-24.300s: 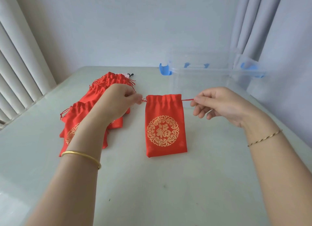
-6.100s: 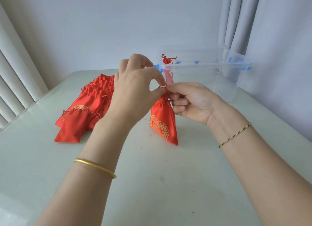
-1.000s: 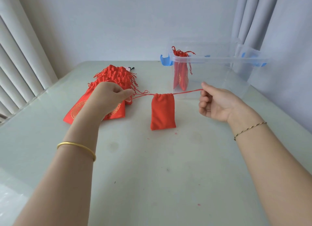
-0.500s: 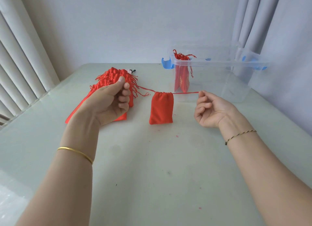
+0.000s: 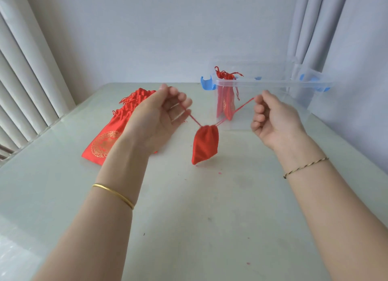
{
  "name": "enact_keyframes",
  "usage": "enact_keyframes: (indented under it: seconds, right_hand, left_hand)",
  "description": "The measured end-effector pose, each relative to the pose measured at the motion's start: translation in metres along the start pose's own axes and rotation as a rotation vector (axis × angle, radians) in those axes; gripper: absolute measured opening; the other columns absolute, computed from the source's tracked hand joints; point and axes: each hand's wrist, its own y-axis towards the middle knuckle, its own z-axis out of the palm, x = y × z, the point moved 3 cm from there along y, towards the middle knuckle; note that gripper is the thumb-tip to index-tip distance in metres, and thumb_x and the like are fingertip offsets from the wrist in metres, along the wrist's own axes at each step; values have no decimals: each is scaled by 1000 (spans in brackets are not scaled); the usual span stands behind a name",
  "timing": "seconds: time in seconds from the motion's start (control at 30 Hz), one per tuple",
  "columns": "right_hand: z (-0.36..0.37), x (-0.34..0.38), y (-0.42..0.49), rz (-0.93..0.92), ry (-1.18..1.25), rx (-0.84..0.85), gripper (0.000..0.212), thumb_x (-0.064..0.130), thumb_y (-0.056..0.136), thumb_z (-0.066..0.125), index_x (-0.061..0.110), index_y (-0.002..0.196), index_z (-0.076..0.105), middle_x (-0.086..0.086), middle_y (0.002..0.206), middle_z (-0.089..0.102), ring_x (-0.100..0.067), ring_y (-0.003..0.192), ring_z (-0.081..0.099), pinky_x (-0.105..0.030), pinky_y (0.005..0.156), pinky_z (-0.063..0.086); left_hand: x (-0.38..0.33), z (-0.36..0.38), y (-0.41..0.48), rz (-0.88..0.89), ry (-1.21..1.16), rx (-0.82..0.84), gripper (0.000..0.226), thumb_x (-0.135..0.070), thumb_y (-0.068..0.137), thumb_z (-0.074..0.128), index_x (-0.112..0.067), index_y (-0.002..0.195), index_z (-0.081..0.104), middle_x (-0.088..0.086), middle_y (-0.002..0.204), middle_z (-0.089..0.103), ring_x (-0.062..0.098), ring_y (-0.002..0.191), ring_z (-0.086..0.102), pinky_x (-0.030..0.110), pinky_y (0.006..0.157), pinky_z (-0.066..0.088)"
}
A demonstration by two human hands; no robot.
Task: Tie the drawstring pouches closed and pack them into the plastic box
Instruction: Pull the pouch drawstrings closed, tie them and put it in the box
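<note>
Both hands pull outward and up on the cords so the pouch point(image 5: 205, 144) mouth cinches. It looks fully gathered, so I'd say the tie comes next. The pouch hangs below and between the two grips, tilted. Its lower corner is at or just off the table point(image 5: 189, 228); I can't tell which. Left hand point(image 5: 159, 117): fingers are curled, and the left cord point(image 5: 192, 119) runs taut into them from the pouch mouth. The exact pinch point is hidden. Right hand point(image 5: 273, 121): thumb and forefinger are closed tight on the right cord point(image 5: 241, 108) at its end, the other fingers loosely curled and holding nothing. The box point(image 5: 273, 84) sits just behind the right grip, with packed pouches point(image 5: 225, 104) standing at its left end. The untied pile point(image 5: 113, 133) lies under and behind the left grip, within easy reach.
</note>
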Motion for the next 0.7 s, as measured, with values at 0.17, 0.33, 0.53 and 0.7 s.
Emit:
enact_keyframes:
  seconds: [0.17,0.33,0.53,0.7]
  right_hand:
    - [42,14,-38,-286,-213,250,33,27,94,53,15,63,60,6,48,46,-8,41,37,-17,44,35]
    - [56,16,-55,-414,-327,411,33,23,95,50,12,65,61,8,46,46,-10,45,43,-18,49,40]
    - [41,12,-41,-258,-453,303,39,41,96,40,15,82,65,1,68,59,-12,58,51,-23,57,42]
    - [38,-3,-40,-83,-700,432,22,27,94,46,16,84,62,-2,82,67,-15,74,58,-30,69,46]
  left_hand:
    - [10,27,-14,-14,511,161,10,-9,90,56,-6,95,64,-1,71,48,8,57,43,20,58,48]
    - [12,41,-19,88,791,165,18,-14,86,64,-17,68,64,-15,44,44,6,48,37,22,55,37]
    - [11,36,-16,112,667,103,17,-13,89,59,1,90,68,-8,51,48,9,50,33,22,54,32]
    - [9,36,-16,75,582,130,22,-18,93,54,-11,81,70,-6,57,51,8,53,36,18,53,35]
